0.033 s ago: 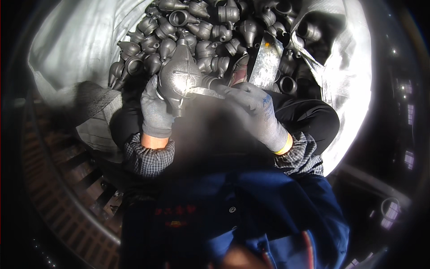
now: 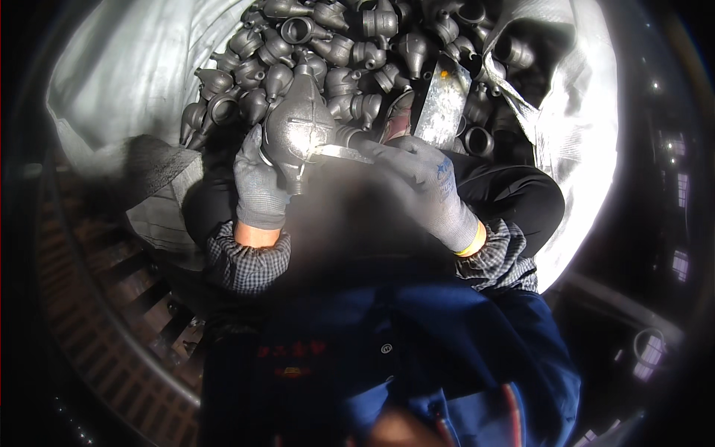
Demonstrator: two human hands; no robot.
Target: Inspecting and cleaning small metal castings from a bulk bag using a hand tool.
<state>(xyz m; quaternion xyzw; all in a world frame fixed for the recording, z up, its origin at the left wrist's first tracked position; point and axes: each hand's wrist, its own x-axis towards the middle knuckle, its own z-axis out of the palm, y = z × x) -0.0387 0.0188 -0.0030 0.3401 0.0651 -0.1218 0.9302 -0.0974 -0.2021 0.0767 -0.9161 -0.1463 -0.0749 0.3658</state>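
Observation:
My left hand [image 2: 261, 181], in a grey glove, is closed round the side of a dark grey metal casting [image 2: 304, 112]. The casting has a bulbous body, a tapered top, a short stub below and a side neck pointing right. A thin flat metal blade [image 2: 342, 153] lies against its lower right side, under the side neck. My gloved right hand [image 2: 423, 177] is closed on the other end of that blade; its handle, if any, is hidden in the fingers. Bright light glares where blade and casting meet.
A large white woven bag [image 2: 141, 82] surrounds a heap of similar castings [image 2: 339, 48]. A worn flat metal bar [image 2: 445, 104] with an orange spot stands among them, beside a reddish shoe [image 2: 398, 118]. Brown slatted grating [image 2: 112, 357] lies at lower left. My bent legs flank the work.

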